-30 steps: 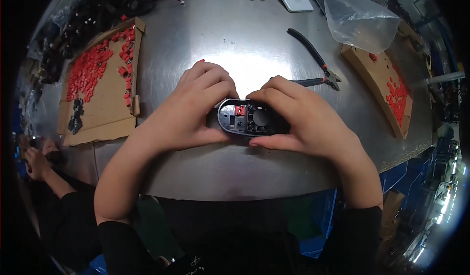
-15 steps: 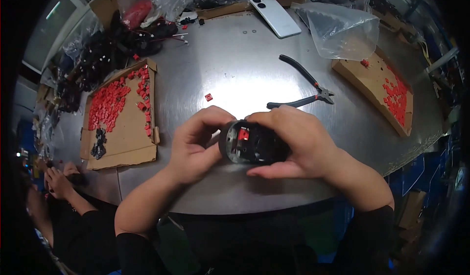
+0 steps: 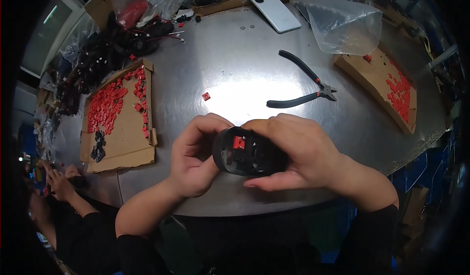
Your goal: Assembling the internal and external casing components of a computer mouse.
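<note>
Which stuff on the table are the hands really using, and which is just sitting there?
In use:
- black shell with a red part, held by left hand and right hand

Just lying about:
- pliers
- phone
- clear bag
- cardboard trays of red parts
- loose red piece

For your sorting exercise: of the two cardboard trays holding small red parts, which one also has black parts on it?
The cardboard tray on the person's left. A cluster of black parts lies near its lower left corner, while the right-hand tray shows only red pieces.
</note>
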A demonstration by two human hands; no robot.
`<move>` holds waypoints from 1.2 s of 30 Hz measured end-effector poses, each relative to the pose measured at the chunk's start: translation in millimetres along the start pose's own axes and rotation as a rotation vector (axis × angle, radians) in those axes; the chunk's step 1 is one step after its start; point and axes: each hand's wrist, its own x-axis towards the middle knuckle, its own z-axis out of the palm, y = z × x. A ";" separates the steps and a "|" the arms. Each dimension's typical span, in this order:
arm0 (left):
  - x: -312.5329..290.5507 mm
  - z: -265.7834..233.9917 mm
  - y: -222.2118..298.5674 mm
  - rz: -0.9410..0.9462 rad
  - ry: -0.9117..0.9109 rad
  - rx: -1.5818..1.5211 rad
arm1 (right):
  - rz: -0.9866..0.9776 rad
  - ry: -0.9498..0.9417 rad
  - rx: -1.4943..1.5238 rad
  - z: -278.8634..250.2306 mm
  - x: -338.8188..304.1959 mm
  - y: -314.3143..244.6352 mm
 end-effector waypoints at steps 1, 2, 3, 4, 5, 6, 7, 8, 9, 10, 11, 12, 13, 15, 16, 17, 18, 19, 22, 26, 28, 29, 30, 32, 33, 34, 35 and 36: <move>0.8 -2.3 -1.8 0.023 -0.030 0.038 | 0.017 0.000 -0.022 0.1 -1.0 -0.1; 1.4 -4.1 -0.1 0.021 -0.031 0.041 | 0.017 0.003 -0.020 -0.1 -0.5 -1.2; 2.1 -5.6 1.9 0.063 -0.058 0.140 | 0.011 0.009 -0.019 -0.6 0.2 -2.4; 2.5 -6.4 3.7 0.106 -0.084 0.239 | 0.004 0.015 -0.018 -0.9 0.7 -3.3; 2.7 -5.7 2.0 0.107 -0.085 0.237 | 0.006 0.015 -0.019 -0.5 -0.3 -2.3; 2.9 -4.9 -0.1 0.092 -0.082 0.196 | 0.012 0.010 -0.029 0.3 -1.5 -1.0; 3.2 -4.5 -1.9 0.077 -0.079 0.155 | 0.018 0.005 -0.040 0.8 -2.3 0.0; 3.0 -4.7 -1.2 0.079 -0.078 0.160 | 0.013 0.006 -0.039 0.5 -2.2 -0.1; 3.0 -5.3 -0.4 0.031 -0.073 0.144 | 0.017 0.005 -0.053 -0.2 -1.8 -0.3; 3.1 -6.0 0.5 -0.016 -0.068 0.128 | 0.020 0.005 -0.068 -0.8 -1.4 -0.7; 3.3 -7.0 -0.2 -0.012 -0.071 0.129 | 0.017 0.008 -0.072 -0.3 -1.8 -0.3; 3.6 -8.1 -1.3 -0.069 -0.064 0.073 | 0.034 0.015 -0.073 0.9 -2.4 0.8; 4.1 -8.6 -2.0 -0.126 -0.057 0.017 | 0.050 0.023 -0.075 1.9 -3.0 1.9; 5.4 -9.5 -0.6 -0.169 -0.048 -0.033 | 0.046 0.044 -0.049 2.3 -2.2 5.5; 5.7 -10.0 0.1 -0.217 -0.035 -0.086 | 0.046 0.060 -0.020 2.8 -2.0 6.8; 5.5 -10.5 -1.0 -0.211 -0.037 -0.083 | 0.040 0.062 -0.023 3.8 -2.5 7.7; 4.8 -10.9 -2.7 -0.252 -0.013 -0.161 | 0.092 0.062 0.098 5.2 -3.2 8.2; 4.1 -10.7 -2.7 -0.294 0.012 -0.239 | 0.143 0.060 0.221 7.2 -3.6 8.6; 5.5 0.3 5.2 -0.215 0.081 -0.015 | 0.370 0.047 0.459 11.3 -3.3 7.4; 10.3 10.7 15.4 -0.072 0.065 0.209 | 0.199 0.165 0.258 14.7 -7.2 2.9; 13.4 10.0 17.1 -0.201 0.055 0.044 | 0.263 0.167 0.362 12.8 -6.6 1.7; 14.9 0.9 15.4 -0.348 0.046 -0.106 | 0.431 0.124 0.600 12.9 -5.3 4.3; 17.4 -10.2 10.4 -0.493 0.037 -0.261 | 0.602 0.075 0.835 13.6 -3.1 9.4; 22.1 -13.1 5.4 -0.538 0.027 -0.162 | 0.628 0.063 0.782 14.6 -1.4 15.8; 22.6 -11.2 4.3 -0.554 0.084 -0.178 | 0.384 0.137 0.434 15.3 -1.5 17.6; 23.2 -9.3 2.6 -0.570 0.141 -0.195 | 0.137 0.205 0.087 14.9 -1.6 19.3; 24.3 -9.1 0.2 -0.565 0.143 -0.194 | 0.013 0.179 -0.091 8.9 0.9 23.0; 25.4 -9.1 -3.3 -0.282 0.053 0.082 | 0.034 0.223 -0.033 10.0 1.0 26.6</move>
